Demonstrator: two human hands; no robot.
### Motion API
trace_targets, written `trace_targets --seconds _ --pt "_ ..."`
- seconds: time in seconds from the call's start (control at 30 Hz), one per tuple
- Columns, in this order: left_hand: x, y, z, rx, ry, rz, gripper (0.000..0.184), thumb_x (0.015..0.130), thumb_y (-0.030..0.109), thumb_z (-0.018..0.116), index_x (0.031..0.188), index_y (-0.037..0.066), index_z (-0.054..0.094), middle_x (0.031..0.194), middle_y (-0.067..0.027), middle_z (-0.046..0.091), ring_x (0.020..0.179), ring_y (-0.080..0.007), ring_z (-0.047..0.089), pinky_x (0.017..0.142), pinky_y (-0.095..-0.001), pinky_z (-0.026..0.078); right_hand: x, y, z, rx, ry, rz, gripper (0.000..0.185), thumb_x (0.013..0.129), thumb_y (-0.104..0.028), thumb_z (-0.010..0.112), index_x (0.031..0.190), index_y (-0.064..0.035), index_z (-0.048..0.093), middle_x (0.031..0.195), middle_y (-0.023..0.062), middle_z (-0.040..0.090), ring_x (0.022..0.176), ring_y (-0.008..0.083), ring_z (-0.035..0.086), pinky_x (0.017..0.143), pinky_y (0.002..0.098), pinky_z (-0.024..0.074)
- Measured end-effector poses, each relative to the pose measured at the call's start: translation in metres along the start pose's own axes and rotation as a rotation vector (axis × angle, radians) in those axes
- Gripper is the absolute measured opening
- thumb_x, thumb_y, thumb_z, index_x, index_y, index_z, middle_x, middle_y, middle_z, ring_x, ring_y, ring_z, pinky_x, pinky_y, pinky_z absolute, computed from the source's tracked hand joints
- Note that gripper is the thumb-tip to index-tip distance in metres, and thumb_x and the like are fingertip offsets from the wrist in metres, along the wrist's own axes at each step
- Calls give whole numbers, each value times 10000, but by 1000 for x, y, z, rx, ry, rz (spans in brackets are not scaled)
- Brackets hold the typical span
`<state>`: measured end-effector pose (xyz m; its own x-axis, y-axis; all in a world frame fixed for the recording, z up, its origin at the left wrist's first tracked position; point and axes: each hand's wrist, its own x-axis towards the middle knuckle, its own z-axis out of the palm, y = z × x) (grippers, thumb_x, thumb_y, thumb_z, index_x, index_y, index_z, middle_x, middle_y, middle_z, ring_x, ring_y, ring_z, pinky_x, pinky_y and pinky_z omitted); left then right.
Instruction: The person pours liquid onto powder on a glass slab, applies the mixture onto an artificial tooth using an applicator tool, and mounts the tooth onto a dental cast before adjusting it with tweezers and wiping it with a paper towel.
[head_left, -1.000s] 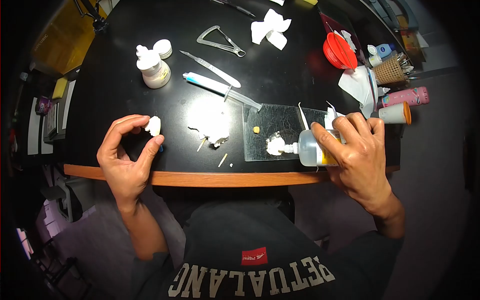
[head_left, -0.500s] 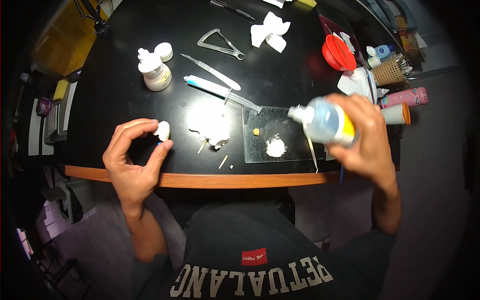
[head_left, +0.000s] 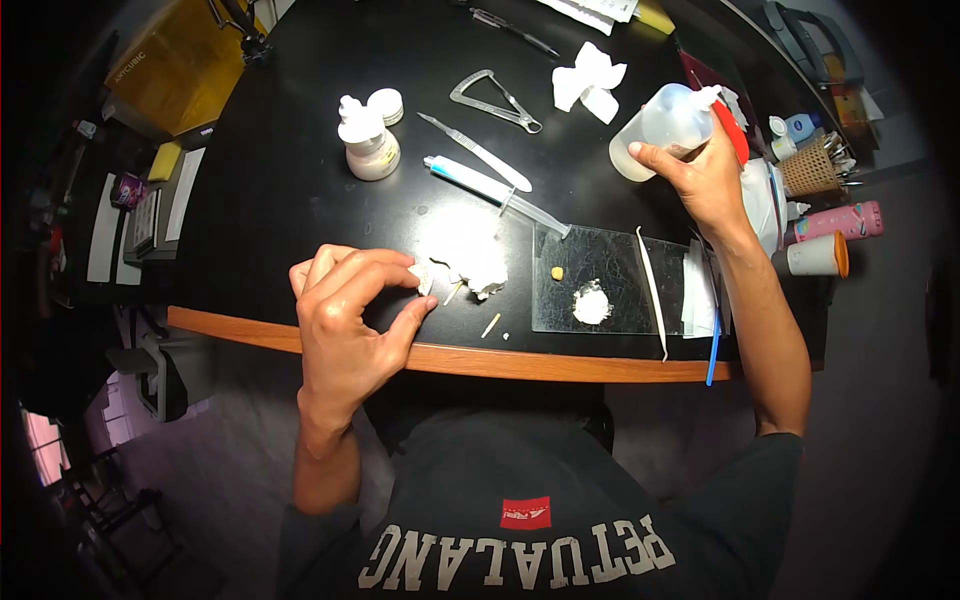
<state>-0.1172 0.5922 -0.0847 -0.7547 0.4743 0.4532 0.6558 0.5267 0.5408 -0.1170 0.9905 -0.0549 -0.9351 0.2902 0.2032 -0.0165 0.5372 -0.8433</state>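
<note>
My left hand (head_left: pixel 350 310) pinches a small white piece (head_left: pixel 424 277) between thumb and fingertips, just above the desk's front edge. Beside it lies a crumpled white tissue (head_left: pixel 478 262), bright under the lamp. My right hand (head_left: pixel 704 182) is wrapped around a translucent plastic squeeze bottle (head_left: pixel 640 140) with a white nozzle, held up over the back right of the desk. Between the hands, a glass slab (head_left: pixel 625 262) carries a mound of white powder (head_left: pixel 592 303) and a small yellow lump (head_left: pixel 557 273). A thin pale instrument (head_left: pixel 650 285) lies across the slab.
Left of centre stand a dropper bottle (head_left: pixel 372 150) and a round white lid (head_left: pixel 385 105). A syringe (head_left: pixel 480 183), a scalpel (head_left: pixel 480 153) and a metal caliper (head_left: pixel 515 112) lie behind the slab. A blue-handled tool (head_left: pixel 713 350) overhangs the wooden edge. A red bowl (head_left: pixel 733 130) sits behind my right hand.
My right hand has carried the bottle away from beside the slab, up toward the back, turning its nozzle to the right. My left hand, still pinching the white piece, is now closer to the tissue.
</note>
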Motion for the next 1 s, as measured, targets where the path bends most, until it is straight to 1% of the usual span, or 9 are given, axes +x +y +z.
trace_targets --seconds 0.1,0.17,0.23,0.3,0.33,0.43,0.7,0.83,1.0 --pt "0 -1 0 6 -6 -19 302 690 137 955 934 107 781 1032 -3 794 963 -208 654 908 -371 381 -10 -10 -7 71 -144 98 770 776 -167 973 1391 24 551 1295 154 676 1181 244 690 1036 402 561" --pt "-1 -2 -2 -21 -12 -27 328 687 140 951 968 112 784 1060 -2 787 980 -209 643 908 -377 369 -33 -26 -10 -22 -16 106 803 813 -176 965 1446 44 522 1424 195 603 1219 247 649 1028 366 553" --pt "0 -3 -3 -58 1 -41 361 679 150 952 999 114 788 1087 -8 783 991 -212 641 906 -377 371 -72 -45 3 -307 305 -114 584 902 -89 881 1385 10 567 1259 133 628 904 129 536 805 277 498" --pt "2 -2 -4 -75 10 -27 324 663 130 941 958 123 807 1065 -12 740 953 -215 611 891 -371 381 -107 -85 25 -250 172 -140 250 903 12 797 1134 -3 702 1035 48 674 831 120 558 736 277 481" --pt "5 -1 -5 -65 1 1 310 656 120 937 940 123 813 1048 -17 729 930 -217 600 879 -366 389 -113 -94 34 -291 -15 -402 140 840 43 794 961 -11 751 951 61 682 832 186 621 710 306 512" --pt "17 6 0 -98 -65 95 232 692 75 854 911 149 836 955 -8 654 883 -209 549 856 -373 380 -131 -101 77 -314 -356 -482 290 744 18 824 1024 -41 777 969 94 661 856 279 640 727 390 529" --pt "50 -7 -5 -147 -198 175 336 748 -33 728 1009 137 851 984 -35 616 964 -216 551 878 -368 379 -130 -87 110 -400 -370 -453 218 793 58 765 992 -25 725 1028 100 611 909 294 601 742 409 520" --pt "36 -14 -20 -121 -77 57 321 727 -32 761 1015 91 831 960 -53 642 878 -236 584 815 -363 407 -128 -91 114 -375 -279 -462 216 811 88 743 995 -16 700 1002 131 628 869 317 633 743 419 528" --pt "11 -14 -16 -85 -96 -10 395 637 145 916 1012 87 807 1015 -41 667 924 -228 575 853 -374 381 -120 -112 125 -181 -300 -351 228 833 119 735 1032 9 715 977 145 636 817 326 697 716 417 561"
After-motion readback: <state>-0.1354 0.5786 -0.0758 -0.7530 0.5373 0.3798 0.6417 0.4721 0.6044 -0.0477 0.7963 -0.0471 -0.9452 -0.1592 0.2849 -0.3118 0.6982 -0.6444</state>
